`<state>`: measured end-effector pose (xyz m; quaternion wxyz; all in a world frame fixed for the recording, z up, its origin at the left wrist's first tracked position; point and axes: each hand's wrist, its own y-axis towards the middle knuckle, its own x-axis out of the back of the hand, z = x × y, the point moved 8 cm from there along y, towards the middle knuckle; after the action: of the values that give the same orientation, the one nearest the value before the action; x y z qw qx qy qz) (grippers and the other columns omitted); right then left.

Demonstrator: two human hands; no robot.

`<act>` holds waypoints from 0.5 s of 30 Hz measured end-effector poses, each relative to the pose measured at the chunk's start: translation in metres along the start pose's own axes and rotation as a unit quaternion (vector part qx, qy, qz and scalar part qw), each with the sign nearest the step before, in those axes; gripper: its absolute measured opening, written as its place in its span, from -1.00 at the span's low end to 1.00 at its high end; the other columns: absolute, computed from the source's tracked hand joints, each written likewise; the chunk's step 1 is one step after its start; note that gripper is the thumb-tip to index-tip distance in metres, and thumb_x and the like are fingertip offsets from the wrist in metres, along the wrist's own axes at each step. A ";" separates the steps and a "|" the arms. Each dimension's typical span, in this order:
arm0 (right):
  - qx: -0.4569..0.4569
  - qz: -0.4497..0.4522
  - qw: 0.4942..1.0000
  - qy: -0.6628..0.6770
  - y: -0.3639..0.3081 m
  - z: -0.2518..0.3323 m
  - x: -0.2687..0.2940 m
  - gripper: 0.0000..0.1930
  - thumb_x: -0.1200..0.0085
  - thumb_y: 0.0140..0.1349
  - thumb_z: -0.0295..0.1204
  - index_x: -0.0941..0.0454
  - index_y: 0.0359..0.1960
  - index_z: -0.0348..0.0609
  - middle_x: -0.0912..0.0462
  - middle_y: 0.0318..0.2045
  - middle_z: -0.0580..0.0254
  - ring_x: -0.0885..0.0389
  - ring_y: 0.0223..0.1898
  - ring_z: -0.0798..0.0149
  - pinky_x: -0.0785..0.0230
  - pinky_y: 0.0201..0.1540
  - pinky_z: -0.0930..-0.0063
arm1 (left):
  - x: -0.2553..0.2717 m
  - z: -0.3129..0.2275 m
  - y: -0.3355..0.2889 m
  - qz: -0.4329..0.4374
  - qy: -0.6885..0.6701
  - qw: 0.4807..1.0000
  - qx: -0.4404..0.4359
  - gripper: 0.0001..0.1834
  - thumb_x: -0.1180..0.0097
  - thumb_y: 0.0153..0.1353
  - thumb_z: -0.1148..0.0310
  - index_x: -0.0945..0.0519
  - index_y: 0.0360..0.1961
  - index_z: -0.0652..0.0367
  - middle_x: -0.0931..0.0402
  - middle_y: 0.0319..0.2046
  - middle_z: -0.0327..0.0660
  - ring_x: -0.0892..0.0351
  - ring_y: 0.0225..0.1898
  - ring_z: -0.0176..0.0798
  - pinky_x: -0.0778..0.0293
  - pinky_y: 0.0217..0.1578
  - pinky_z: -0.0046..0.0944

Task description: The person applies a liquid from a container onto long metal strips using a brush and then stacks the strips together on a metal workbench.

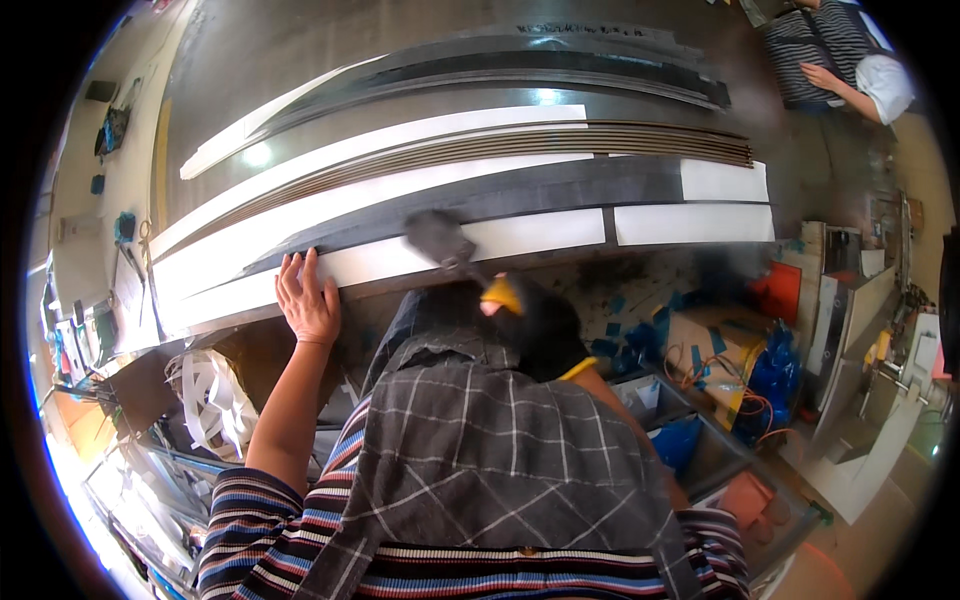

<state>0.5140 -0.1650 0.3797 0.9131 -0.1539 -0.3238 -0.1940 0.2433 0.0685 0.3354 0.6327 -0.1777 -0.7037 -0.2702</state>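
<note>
My bare left hand (308, 300) lies with its fingers stretched over the table's near edge, touching the long white strip (380, 262) and the border of the dark grey strip (540, 190) beyond it. In a black and yellow glove, my right hand (525, 312) is closed round the handle of a dark paddle-headed tool (436, 238). Motion smears this tool, so its exact kind does not show. Its head is over the white and dark strips, to the right of my left hand; whether it touches them I cannot tell.
Thin brown strips (500, 150) lie side by side farther back, with more dark strips (500, 85) behind them. At the far right stands another person (840, 65). Below the table are a cardboard box (715, 345), blue plastic (775, 375) and white ribbon-like scraps (210, 400).
</note>
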 end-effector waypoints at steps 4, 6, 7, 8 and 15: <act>-0.182 -0.181 0.959 0.123 -0.042 -0.086 0.064 -0.59 -0.15 0.26 -0.05 -0.57 -0.11 -0.13 -0.64 -0.35 0.15 -0.64 -0.31 0.22 -0.49 -0.28 0.36 | 0.004 0.001 -0.007 0.020 -0.018 0.999 0.028 -0.41 -0.02 0.22 0.18 -0.35 0.29 0.00 -0.27 0.20 -0.02 -0.12 0.36 0.09 0.05 0.36 0.16; -0.238 -0.313 0.910 0.133 -0.054 -0.159 0.103 -0.59 -0.13 0.25 -0.01 -0.57 -0.11 -0.09 -0.56 -0.38 0.25 -0.54 -0.34 0.32 -0.43 -0.25 0.41 | -0.001 0.004 -0.004 0.025 -0.020 0.999 0.028 -0.41 -0.03 0.21 0.18 -0.36 0.29 0.01 -0.28 0.19 -0.02 -0.12 0.36 0.09 0.05 0.36 0.15; -0.259 -0.379 0.877 0.140 -0.063 -0.193 0.122 -0.58 -0.12 0.25 0.01 -0.56 -0.11 -0.07 -0.52 -0.40 0.30 -0.49 -0.35 0.36 -0.39 -0.23 0.44 | 0.004 -0.001 0.000 0.011 -0.028 0.999 0.016 -0.41 -0.05 0.19 0.20 -0.36 0.28 0.02 -0.29 0.19 -0.02 -0.12 0.35 0.09 0.02 0.35 0.14; -0.268 -0.379 0.880 0.105 -0.060 -0.202 0.135 -0.59 -0.12 0.26 0.01 -0.56 -0.12 -0.06 -0.52 -0.40 0.28 -0.49 -0.35 0.36 -0.39 -0.23 0.44 | 0.010 -0.004 0.002 0.000 -0.052 0.999 0.004 -0.41 -0.07 0.17 0.23 -0.38 0.27 0.03 -0.30 0.19 -0.01 -0.14 0.34 0.11 -0.02 0.33 0.13; -0.182 -0.196 0.961 0.078 -0.058 -0.084 -0.013 -0.49 -0.13 0.24 0.05 -0.52 -0.10 -0.18 -0.61 -0.40 0.17 -0.61 -0.33 0.20 -0.46 -0.22 0.28 | 0.020 -0.010 0.007 0.036 -0.127 0.991 0.035 -0.37 -0.08 0.19 0.13 -0.34 0.29 0.02 -0.26 0.23 0.02 -0.05 0.39 0.07 0.09 0.38 0.14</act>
<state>0.5229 -0.2462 0.3178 0.8365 -0.2352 -0.2346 -0.4357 0.2527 0.0658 0.3571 0.5533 -0.2134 -0.7804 -0.1983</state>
